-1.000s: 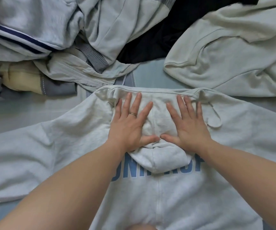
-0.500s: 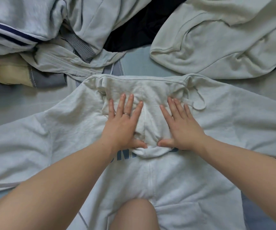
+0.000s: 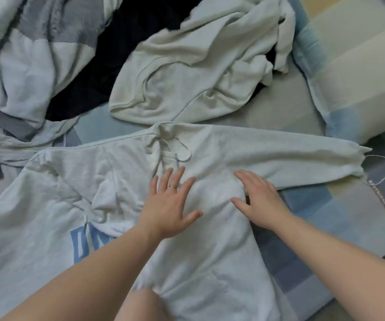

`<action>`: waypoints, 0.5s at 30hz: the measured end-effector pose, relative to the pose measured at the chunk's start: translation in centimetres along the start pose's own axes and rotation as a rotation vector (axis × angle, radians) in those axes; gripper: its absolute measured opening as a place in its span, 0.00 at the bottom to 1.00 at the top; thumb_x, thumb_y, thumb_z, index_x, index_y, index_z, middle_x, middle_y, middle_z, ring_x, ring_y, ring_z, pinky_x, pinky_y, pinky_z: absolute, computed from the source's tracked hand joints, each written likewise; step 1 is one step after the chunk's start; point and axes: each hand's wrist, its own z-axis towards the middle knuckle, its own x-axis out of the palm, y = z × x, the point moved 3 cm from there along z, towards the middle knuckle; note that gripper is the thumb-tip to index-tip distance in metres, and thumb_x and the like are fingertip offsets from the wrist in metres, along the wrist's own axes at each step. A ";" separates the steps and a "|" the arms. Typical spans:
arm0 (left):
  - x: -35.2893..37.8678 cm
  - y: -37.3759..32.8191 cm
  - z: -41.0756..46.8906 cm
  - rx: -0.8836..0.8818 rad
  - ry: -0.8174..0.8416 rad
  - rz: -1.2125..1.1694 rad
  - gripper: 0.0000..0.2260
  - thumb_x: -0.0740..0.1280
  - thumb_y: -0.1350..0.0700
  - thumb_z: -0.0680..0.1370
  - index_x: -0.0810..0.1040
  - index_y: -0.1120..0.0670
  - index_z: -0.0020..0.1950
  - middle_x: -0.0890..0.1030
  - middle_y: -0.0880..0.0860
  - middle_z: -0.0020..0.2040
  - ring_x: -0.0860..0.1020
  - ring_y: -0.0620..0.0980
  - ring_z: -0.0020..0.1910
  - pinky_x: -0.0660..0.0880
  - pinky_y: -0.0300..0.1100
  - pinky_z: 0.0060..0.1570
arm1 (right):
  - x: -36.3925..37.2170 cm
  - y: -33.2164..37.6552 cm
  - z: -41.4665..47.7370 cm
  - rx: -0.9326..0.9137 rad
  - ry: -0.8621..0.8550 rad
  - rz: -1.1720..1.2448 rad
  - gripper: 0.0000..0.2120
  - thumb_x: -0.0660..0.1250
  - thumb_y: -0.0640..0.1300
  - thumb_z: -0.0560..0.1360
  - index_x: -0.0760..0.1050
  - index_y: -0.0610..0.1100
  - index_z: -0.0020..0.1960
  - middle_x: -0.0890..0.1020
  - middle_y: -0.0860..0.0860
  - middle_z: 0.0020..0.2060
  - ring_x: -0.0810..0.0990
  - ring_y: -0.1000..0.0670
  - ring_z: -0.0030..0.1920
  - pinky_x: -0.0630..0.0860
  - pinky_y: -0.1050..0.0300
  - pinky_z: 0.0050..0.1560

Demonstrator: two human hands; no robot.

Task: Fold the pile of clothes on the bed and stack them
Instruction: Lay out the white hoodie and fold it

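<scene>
Head cam: one bed (image 3: 314, 228) in a blue-grey check cover, one pillow (image 3: 360, 66) at 2 o'clock. One white hoodie (image 3: 210, 262) lies spread across the middle, sleeve out toward 3. The unfolded pile (image 3: 36, 66) runs from 10 to 1: one cream sweatshirt (image 3: 186, 77), something black (image 3: 122, 38), and some grey pieces. Two hands, left hand (image 3: 167, 209) and right hand (image 3: 259, 199), lie flat on the hoodie, fingers straight, gripping nothing.

Hoodie (image 3: 210, 262): white, blue lettering. Garment (image 3: 186, 72) at 12 o'clock: cream. Garment (image 3: 122, 54) at 11 o'clock: black. Bed (image 3: 325, 228): blue-grey checks.
</scene>
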 end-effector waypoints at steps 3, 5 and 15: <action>1.2 -6.2 3.4 0.046 0.031 0.006 0.39 0.55 0.29 0.77 0.44 0.43 0.82 0.42 0.51 0.83 0.42 0.57 0.81 0.44 0.58 0.78 | -1.8 -7.0 -2.1 0.144 -0.086 0.108 0.33 0.65 0.55 0.79 0.57 0.51 0.80 0.62 0.53 0.78 0.58 0.50 0.78 0.55 0.51 0.74; 2.2 -11.0 6.3 0.086 0.029 0.015 0.38 0.58 0.32 0.78 0.44 0.43 0.82 0.44 0.52 0.83 0.44 0.57 0.81 0.47 0.57 0.78 | -2.5 -12.6 -3.5 0.227 -0.135 0.208 0.32 0.66 0.53 0.79 0.58 0.50 0.79 0.63 0.52 0.77 0.59 0.50 0.77 0.56 0.51 0.74; 10.3 -33.2 23.3 0.231 0.034 0.107 0.39 0.68 0.41 0.77 0.51 0.43 0.81 0.48 0.50 0.83 0.50 0.57 0.80 0.55 0.54 0.75 | -1.8 -39.4 -2.9 0.700 -0.397 0.859 0.36 0.72 0.52 0.74 0.60 0.48 0.78 0.72 0.45 0.72 0.72 0.43 0.70 0.70 0.46 0.70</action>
